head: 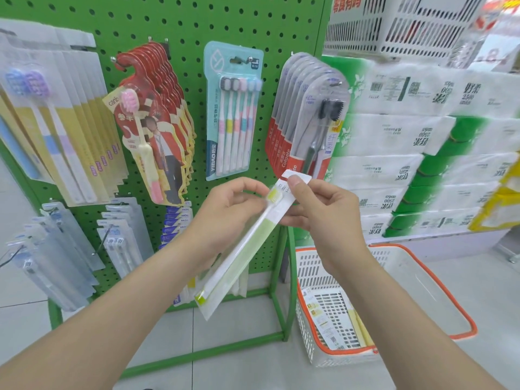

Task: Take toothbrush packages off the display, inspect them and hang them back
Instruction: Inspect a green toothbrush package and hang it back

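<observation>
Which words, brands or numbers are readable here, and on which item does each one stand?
"Colgate": red-based toothbrush packs, right hook.
"YIBAO": teal multi-brush pack.
"canb", cut off: red pack.
"2500": white tissue packs.
Print on the green toothbrush package, pinched by left hand and right hand: too blurred to read.

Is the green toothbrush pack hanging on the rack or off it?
Off. The left hand and right hand hold the green toothbrush pack tilted before the pegboard, on no hook.

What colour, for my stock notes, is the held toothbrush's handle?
Toothbrush handle: pale green, best in head view.
</observation>
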